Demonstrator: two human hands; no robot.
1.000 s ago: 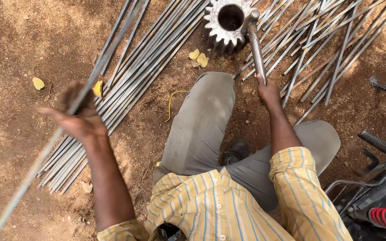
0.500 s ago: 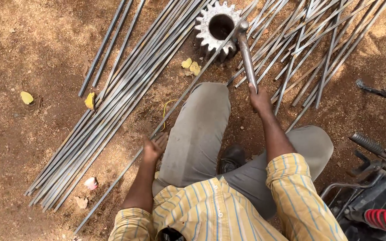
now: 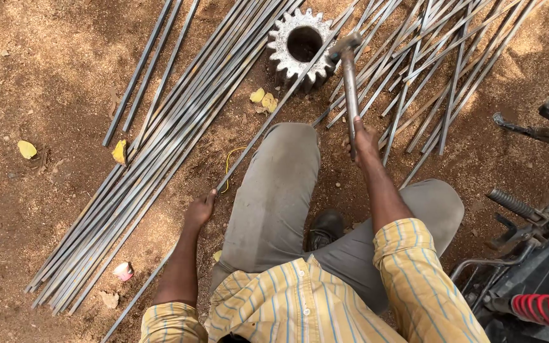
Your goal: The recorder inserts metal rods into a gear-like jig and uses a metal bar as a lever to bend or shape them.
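Head view, person seated on bare dirt ground (image 3: 27, 76), knees bent, grey trousers, yellow striped shirt.

Left hand (image 3: 199, 208): fingers closed around a thin steel rod (image 3: 268, 117). Rod runs diagonally from lower left, past the left knee, up across the top face of a large toothed gear (image 3: 301, 46) lying flat on the ground.

Right hand (image 3: 365, 138): clamped on the handle of a hammer (image 3: 349, 82). Hammer head sits at the right edge of the gear, on or just above the rod; contact cannot be told.

Gear: hollow centre bore, only dark shadow visible in it. No other container in view.

Surroundings: a bundle of straight rods (image 3: 160, 152) lies parallel to the left of the held rod; a looser, crossing heap of rods (image 3: 440, 82) lies to the right of the gear. Yellow leaves (image 3: 263, 98) just below the gear. Part of a motorcycle (image 3: 535, 254) with a red spring at lower right.
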